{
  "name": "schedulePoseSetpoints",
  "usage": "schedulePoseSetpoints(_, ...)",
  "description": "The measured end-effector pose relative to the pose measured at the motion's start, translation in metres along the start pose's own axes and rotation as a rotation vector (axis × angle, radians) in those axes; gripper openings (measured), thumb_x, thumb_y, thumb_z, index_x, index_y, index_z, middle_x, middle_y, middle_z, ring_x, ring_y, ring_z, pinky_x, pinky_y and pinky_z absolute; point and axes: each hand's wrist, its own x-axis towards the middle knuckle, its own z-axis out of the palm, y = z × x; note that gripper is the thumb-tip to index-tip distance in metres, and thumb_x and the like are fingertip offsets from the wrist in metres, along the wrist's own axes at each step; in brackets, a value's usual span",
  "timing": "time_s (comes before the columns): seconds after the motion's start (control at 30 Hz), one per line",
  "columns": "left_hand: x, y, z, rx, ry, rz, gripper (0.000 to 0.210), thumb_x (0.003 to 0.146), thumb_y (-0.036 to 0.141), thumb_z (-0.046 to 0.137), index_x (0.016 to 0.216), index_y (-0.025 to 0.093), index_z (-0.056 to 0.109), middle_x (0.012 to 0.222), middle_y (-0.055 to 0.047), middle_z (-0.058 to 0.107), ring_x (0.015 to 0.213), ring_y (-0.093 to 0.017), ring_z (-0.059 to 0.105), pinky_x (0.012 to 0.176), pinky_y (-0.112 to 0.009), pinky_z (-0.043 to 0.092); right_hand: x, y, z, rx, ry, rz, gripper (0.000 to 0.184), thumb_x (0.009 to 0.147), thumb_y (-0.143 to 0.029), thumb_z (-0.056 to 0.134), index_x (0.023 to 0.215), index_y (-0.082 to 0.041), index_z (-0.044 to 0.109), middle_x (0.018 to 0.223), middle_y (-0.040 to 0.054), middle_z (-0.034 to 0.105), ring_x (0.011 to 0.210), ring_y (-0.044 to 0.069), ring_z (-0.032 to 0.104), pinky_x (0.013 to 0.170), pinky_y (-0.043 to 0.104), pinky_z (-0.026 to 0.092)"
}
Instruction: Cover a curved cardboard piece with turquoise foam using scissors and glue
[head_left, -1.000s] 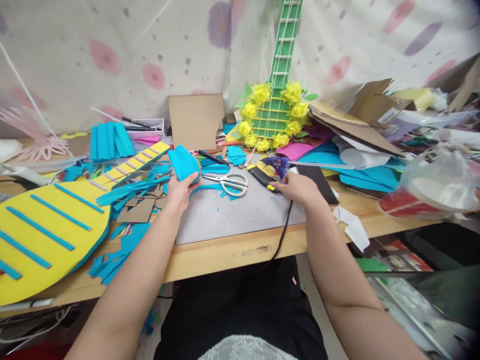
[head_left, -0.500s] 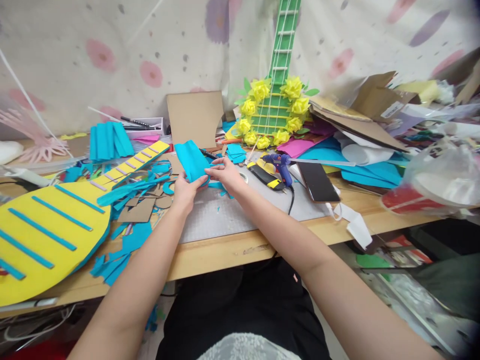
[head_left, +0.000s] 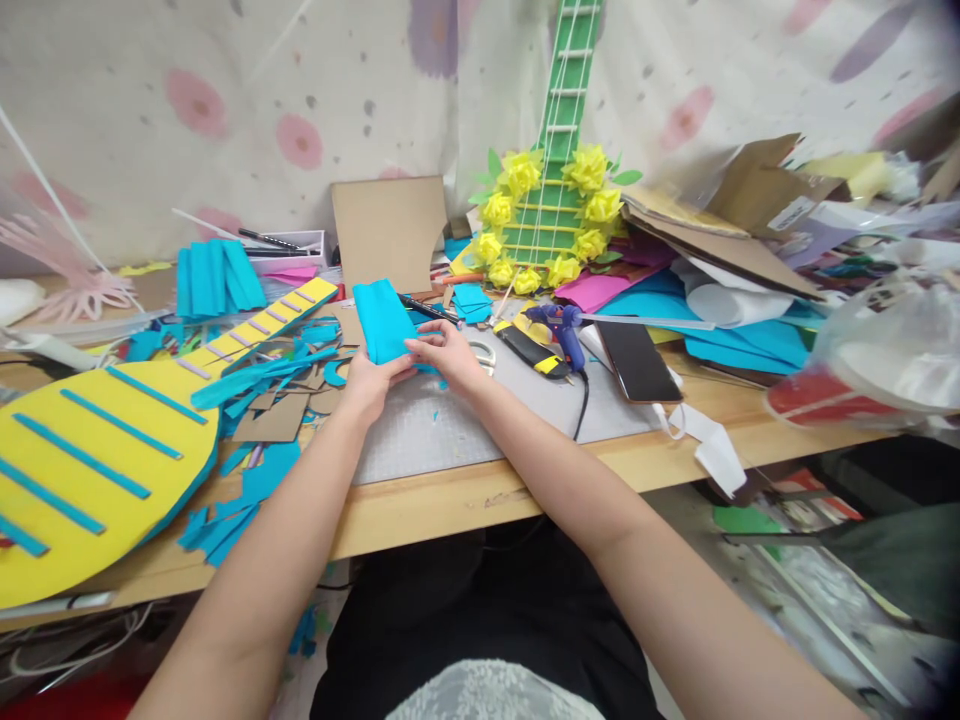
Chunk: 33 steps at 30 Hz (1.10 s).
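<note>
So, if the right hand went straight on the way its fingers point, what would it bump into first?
Probably the blue paper in the left hand; the right hand seems to be touching it.

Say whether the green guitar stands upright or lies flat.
Upright: the green guitar rises before the patterned backdrop, its neck above the yellow flowers.

The blue paper (head_left: 381,315) looks matt, the phone (head_left: 637,360) glossy.

A phone (head_left: 637,360) (screen dark) lies left of a plastic-covered red tub (head_left: 825,396).
</note>
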Motion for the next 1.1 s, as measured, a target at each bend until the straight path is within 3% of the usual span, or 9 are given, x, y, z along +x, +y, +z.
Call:
schedulePoseSetpoints(0.13, -0.0013, 0.0019, -0.0019, 0.007, -0.084, -0.015, 0.049, 0.045, 0.01, 0.08, 0.09, 0.012, 0.06, 0.087, -0.007, 0.067, 0.072, -0.016, 0.065, 0.067, -0.03, 0.055, -0.002, -0.0024, -0.0057, 0.008, 0.009, -0.011, 0.038, 0.059, -0.02, 0.072, 0.082, -0.02, 0.042, 0.062, -0.0085, 0.054, 0.058, 0.008, 0.057, 0.067, 0.028, 0.051)
schedulePoseSetpoints(0.47, -0.0066, 0.0048, -0.0012, 0.072, -0.196, -0.068, 0.056, 0.044, 0.014, 0.081, 0.096, 0.012, 0.062, 0.095, -0.009, 0.068, 0.077, -0.019, 0.065, 0.065, -0.03, 0.054, 0.0017, -0.0029, -0.0105, -0.043, 0.02, -0.106, 0.037, 0.058, -0.027, 0.071, 0.076, -0.021, 0.04, 0.051, -0.0114, 0.052, 0.049, 0.008, 0.054, 0.057, 0.025, 0.049)
schedulePoseSetpoints(0.67, -0.0039, 0.002, -0.002, 0.089, -0.08, -0.036, 0.051, 0.044, 0.019, 0.082, 0.09, 0.012, 0.062, 0.085, -0.006, 0.068, 0.07, -0.016, 0.063, 0.062, -0.028, 0.053, -0.0021, -0.0046, -0.0073, -0.059, 0.009, -0.101, 0.036, 0.058, -0.03, 0.071, 0.081, -0.02, 0.045, 0.06, -0.0082, 0.057, 0.056, 0.009, 0.058, 0.063, 0.027, 0.051)
schedulePoseSetpoints(0.8, -0.0012, 0.0031, -0.0055, 0.114, -0.131, -0.061, 0.051, 0.043, 0.017, 0.082, 0.089, 0.012, 0.061, 0.081, -0.005, 0.067, 0.066, -0.015, 0.063, 0.058, -0.027, 0.053, -0.0025, -0.0045, -0.0058, -0.055, 0.024, -0.1, 0.036, 0.06, -0.029, 0.069, 0.084, -0.021, 0.043, 0.06, -0.0086, 0.057, 0.054, 0.009, 0.057, 0.059, 0.027, 0.05)
schedulePoseSetpoints(0.97, -0.0028, 0.0021, -0.0044, 0.108, -0.144, -0.044, 0.057, 0.043, 0.017, 0.082, 0.095, 0.013, 0.059, 0.088, -0.005, 0.067, 0.069, -0.015, 0.063, 0.064, -0.027, 0.053, 0.0008, 0.0, -0.0058, -0.175, 0.107, -0.16, 0.035, 0.058, -0.027, 0.069, 0.077, -0.021, 0.041, 0.054, -0.0107, 0.052, 0.049, 0.008, 0.053, 0.054, 0.024, 0.046)
schedulePoseSetpoints(1.1, -0.0038, 0.0018, -0.0041, 0.135, -0.158, -0.045, 0.056, 0.044, 0.019, 0.082, 0.095, 0.013, 0.06, 0.086, -0.006, 0.066, 0.068, -0.014, 0.062, 0.064, -0.028, 0.053, -0.0013, -0.0056, -0.0095, -0.105, 0.043, -0.116, 0.036, 0.059, -0.031, 0.07, 0.079, -0.021, 0.042, 0.053, -0.0105, 0.051, 0.051, 0.008, 0.054, 0.056, 0.024, 0.047)
